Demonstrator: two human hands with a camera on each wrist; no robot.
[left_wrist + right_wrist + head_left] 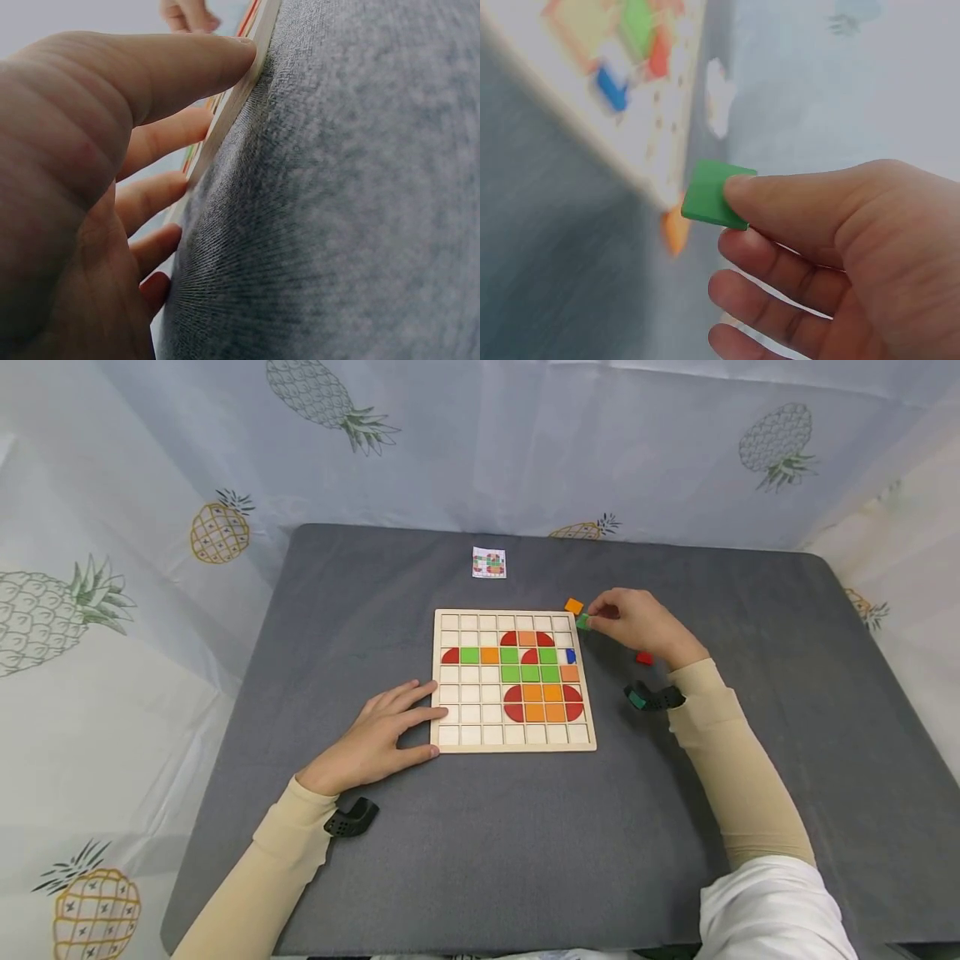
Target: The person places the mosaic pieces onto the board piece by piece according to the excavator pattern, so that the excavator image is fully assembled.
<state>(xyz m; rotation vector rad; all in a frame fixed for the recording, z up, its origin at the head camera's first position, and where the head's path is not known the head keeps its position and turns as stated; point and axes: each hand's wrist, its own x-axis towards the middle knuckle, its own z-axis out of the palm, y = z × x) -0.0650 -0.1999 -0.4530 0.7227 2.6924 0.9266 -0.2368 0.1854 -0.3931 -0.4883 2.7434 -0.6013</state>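
Note:
A wooden grid board (470, 735) lies on the grey table, with red, green, orange and blue tiles set in several of its cells. My right hand (637, 622) pinches a green square tile (709, 193) between thumb and index finger, beside the board's upper right corner. The other fingers of that hand are loosely bent in the right wrist view. My left hand (378, 735) is spread along the board's left edge, fingertips and thumb (202, 67) at the frame. A blue piece (571, 656) sits in the rightmost column, above an orange tile (569, 673).
A loose orange tile (573, 606) lies just off the board's upper right corner. To the right, a red piece (644, 657) rests on the table (360, 610) under the right forearm. A small printed pattern card (489, 562) lies behind the board. Pineapple-print curtains (480, 443) surround the table.

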